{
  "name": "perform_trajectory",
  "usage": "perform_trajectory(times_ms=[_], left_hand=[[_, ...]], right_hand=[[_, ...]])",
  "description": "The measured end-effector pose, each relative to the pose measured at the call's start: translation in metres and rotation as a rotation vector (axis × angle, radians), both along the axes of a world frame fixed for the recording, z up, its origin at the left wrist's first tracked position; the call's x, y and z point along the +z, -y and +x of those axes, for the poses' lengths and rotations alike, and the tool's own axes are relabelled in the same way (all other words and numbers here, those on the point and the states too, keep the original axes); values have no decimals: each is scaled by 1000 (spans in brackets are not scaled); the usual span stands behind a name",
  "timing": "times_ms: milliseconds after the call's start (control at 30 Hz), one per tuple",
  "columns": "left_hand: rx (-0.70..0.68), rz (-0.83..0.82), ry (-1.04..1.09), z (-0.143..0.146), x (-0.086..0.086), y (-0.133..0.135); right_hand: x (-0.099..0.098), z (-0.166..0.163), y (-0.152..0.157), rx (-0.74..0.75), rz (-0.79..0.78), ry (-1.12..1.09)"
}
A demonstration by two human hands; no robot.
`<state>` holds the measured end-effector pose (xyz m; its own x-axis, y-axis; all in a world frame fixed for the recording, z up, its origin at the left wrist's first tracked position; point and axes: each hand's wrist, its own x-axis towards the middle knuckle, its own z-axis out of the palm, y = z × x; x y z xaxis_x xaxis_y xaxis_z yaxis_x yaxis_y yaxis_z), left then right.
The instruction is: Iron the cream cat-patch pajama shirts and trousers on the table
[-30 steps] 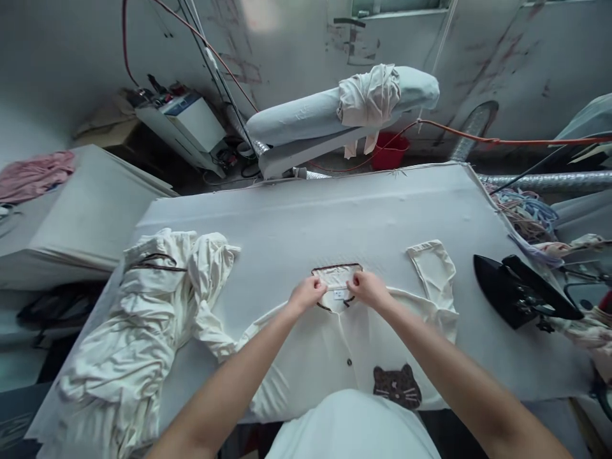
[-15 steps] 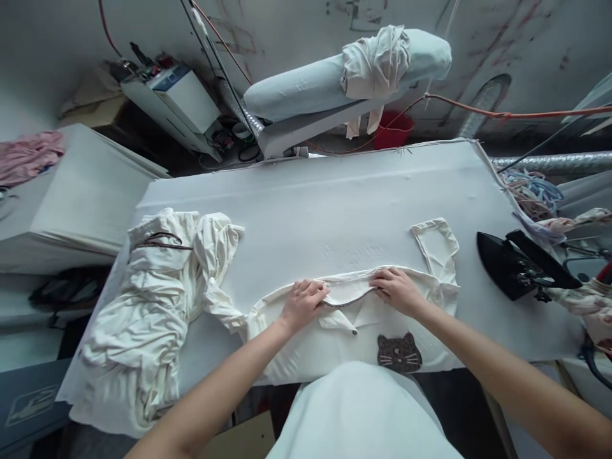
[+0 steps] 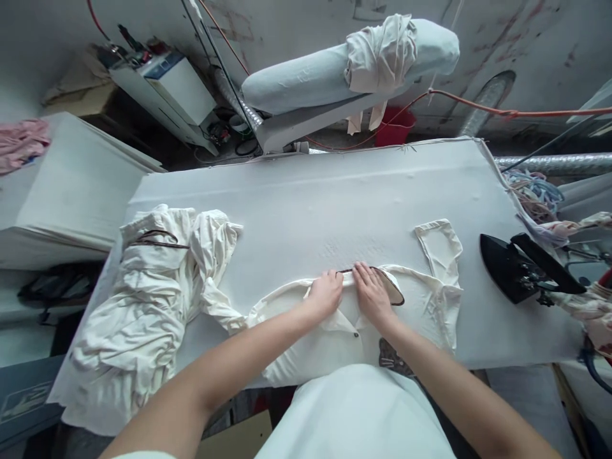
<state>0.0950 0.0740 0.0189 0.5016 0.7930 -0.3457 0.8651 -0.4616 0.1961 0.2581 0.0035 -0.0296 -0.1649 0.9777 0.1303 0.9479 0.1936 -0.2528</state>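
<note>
A cream shirt (image 3: 425,306) with a brown-edged collar, a front button and a dark cat patch lies flat at the near edge of the white padded ironing table (image 3: 310,197). My left hand (image 3: 327,291) and my right hand (image 3: 371,294) press side by side on the folded-down collar, fingers flat on the cloth. One short sleeve (image 3: 438,245) sticks out to the right. My right forearm covers part of the cat patch (image 3: 388,358).
A heap of crumpled cream garments (image 3: 143,299) covers the table's left end. A black iron (image 3: 519,274) rests at the right end, near tangled cords. Behind the table stands a padded sleeve arm (image 3: 306,89) with a cloth draped on it, plus a red bucket (image 3: 394,127).
My hands drew the collar toward me and folded it down, spread apart along its edge, then came back together at the middle. The camera tilted slightly.
</note>
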Motion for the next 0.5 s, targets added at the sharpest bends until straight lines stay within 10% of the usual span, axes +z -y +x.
perform_trajectory(times_ms=[133,300,500], left_hand=[[84,114,109,-35,-20,6],[15,-2,323,-78,-17,-32],[29,77,396,-81,-9,-35]], right_hand=[[-8,32,-15,-208,34,-87],[28,70,-65,-155,-268,-72],[67,-3,-60,-120,-312,-102]])
